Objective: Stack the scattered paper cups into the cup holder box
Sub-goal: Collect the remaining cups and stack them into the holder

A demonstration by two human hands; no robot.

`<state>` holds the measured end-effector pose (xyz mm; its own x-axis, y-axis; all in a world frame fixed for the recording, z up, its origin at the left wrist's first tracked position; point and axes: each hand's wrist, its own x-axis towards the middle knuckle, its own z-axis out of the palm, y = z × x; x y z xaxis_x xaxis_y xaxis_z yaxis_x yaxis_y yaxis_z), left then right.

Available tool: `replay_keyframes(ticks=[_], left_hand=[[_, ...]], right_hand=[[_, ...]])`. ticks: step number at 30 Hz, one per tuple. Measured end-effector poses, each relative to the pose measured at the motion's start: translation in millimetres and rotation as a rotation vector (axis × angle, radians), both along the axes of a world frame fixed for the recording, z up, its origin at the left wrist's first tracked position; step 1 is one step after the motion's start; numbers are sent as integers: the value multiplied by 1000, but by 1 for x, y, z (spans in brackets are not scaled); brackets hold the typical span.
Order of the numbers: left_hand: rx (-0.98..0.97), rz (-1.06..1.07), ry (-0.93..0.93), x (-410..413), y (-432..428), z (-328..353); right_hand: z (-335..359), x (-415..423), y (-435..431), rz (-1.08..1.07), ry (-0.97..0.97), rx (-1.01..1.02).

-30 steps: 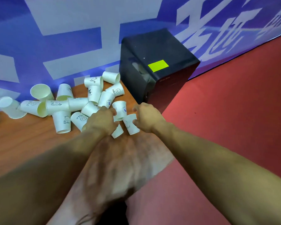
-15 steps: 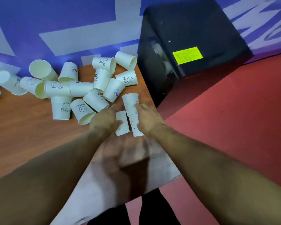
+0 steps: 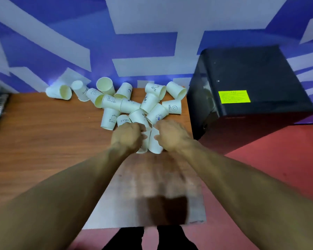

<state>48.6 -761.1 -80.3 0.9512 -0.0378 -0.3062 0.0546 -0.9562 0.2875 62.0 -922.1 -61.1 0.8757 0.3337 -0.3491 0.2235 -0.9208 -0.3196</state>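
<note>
Wooden table (image 3: pixel 43 141) against a blue-and-white wall is carrying the scattered paper cups (image 3: pixel 129 105), and I'm counting roughly fifteen loose. Left hand (image 3: pixel 126 136) is gripping one cup (image 3: pixel 142 147), right hand (image 3: pixel 172 136) is gripping a second cup (image 3: pixel 154 143), the two touching. I'm thinking: line up the rims, slide gently, avoid crushing. One black box (image 3: pixel 251 69) is standing right of the table.

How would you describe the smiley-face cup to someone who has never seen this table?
Find the big black box right of the wooden table. The smiley-face cup lies on its side at the table edge nearest that box, just beyond the right hand. It alone shows HELLO beside a drawn smiley.
</note>
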Motion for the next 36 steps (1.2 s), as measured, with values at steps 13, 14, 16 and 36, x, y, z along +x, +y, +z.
replay_keyframes(ticks=[13, 14, 16, 36], left_hand=[[174, 254, -417, -49, 225, 89], [172, 266, -423, -54, 249, 89], [178, 256, -428, -66, 297, 88], [327, 454, -535, -142, 546, 117]], right_hand=[[90, -6, 231, 357, -429, 98], [93, -9, 255, 364, -454, 97], [93, -15, 304, 368, -466, 103], [117, -44, 555, 531, -627, 201]])
